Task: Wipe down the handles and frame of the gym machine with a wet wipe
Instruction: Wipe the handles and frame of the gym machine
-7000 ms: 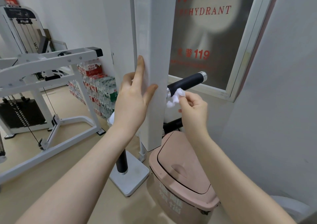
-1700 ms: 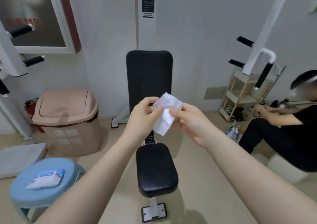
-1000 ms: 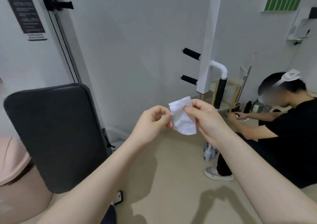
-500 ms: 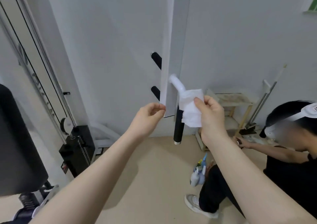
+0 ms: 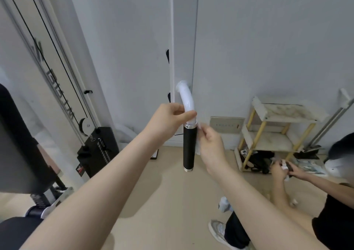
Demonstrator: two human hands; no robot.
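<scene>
Pale grey walls and a beige floor, seen from head height looking down past two bare forearms. At far left, a black padded backrest. Just right of it, slanted white rails with black cables and grey lettering too distorted to read, running down to a black weight stack bearing a small red label, illegible. Open floor between the stack and the centre. At centre, a white upright frame post with a curved white tube leading down into a black cylindrical handle grip with chrome end rings, hanging free above the floor. Left hand curled around the lower end of the curved tube, thumb across its front. Right hand just beside the black grip, fingers pinching a crumpled white wet wipe pressed against the grip's right side. Further right, a grey wall plate, then a small yellow-legged shelf unit against the wall with clutter beneath. At far right, a crouching person in black clothes, crowding that edge of the floor.
</scene>
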